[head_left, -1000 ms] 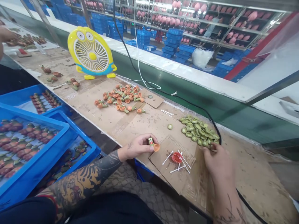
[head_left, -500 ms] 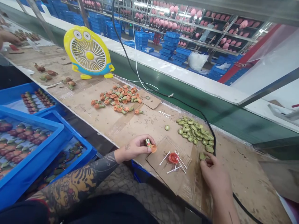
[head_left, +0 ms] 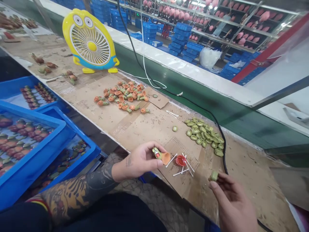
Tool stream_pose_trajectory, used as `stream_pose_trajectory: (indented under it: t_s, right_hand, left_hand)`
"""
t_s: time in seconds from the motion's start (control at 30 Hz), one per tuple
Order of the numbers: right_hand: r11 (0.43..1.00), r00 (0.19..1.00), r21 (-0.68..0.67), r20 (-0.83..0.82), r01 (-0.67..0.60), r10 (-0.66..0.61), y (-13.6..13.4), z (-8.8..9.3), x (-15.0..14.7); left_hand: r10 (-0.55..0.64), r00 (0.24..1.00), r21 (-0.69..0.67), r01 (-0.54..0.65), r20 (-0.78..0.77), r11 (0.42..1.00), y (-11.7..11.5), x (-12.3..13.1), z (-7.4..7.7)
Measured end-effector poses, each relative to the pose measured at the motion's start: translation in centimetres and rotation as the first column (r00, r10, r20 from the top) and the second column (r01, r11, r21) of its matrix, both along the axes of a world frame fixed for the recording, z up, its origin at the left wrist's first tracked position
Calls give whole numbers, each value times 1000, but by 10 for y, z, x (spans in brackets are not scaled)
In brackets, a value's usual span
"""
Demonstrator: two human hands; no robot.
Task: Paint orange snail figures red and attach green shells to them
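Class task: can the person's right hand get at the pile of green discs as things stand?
Probably yes: the right hand sits just below the pile of green discs, nothing lies between them, and the black cable passes to one side.

No words, numbers or brands can be read anywhere in this view. The cardboard sheet (head_left: 181,145) on the tabletop (head_left: 251,167) carries printed marks, but they are too small and blurred to make out, and the blue crates (head_left: 31,116) show nothing legible.

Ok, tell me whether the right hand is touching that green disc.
Touching: the head view shows the right hand pinching the green disc between thumb and fingertip.
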State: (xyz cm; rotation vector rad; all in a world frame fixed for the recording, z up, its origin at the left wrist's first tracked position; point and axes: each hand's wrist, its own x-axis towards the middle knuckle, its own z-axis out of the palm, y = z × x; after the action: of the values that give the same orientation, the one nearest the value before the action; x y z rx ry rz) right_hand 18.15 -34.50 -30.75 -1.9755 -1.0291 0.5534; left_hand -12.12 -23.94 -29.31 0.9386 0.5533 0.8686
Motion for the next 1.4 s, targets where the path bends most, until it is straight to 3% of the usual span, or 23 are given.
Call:
stream_pose_trajectory:
  t_s: [0.13,0.33,0.67,1.03,1.13,1.23,1.4]
  right_hand:
    - [960,960,216,-176,-178,217,-17,19,-46]
    - [863,895,324,-93,-387,436,-15,29,-83]
    - [798,829,248,286,-549,481,-4,26,-90]
    - [703,684,146,433,-696,587,4,53,-80]
    - [744,707,185,519,-642,480,8,53,-88]
    - [775,709,200,582,-599,398,9,49,-102]
    - [705,648,201,614,-681,451,7,44,-104]
  left_hand:
    - [-103,994,87,100,37,991,-14,12,9]
    - [-97,994,225,85,43,971,-19,19,5]
    - [-82,993,260,56,89,964,-18,15,-1]
    - [25,994,379,15,-102,925,-18,15,7]
    - [15,996,242,7,-90,970,-21,18,8]
    - [-99,995,-52,100,11,994,-23,20,8]
    - [-112,983,-337,156,145,929,-21,17,7]
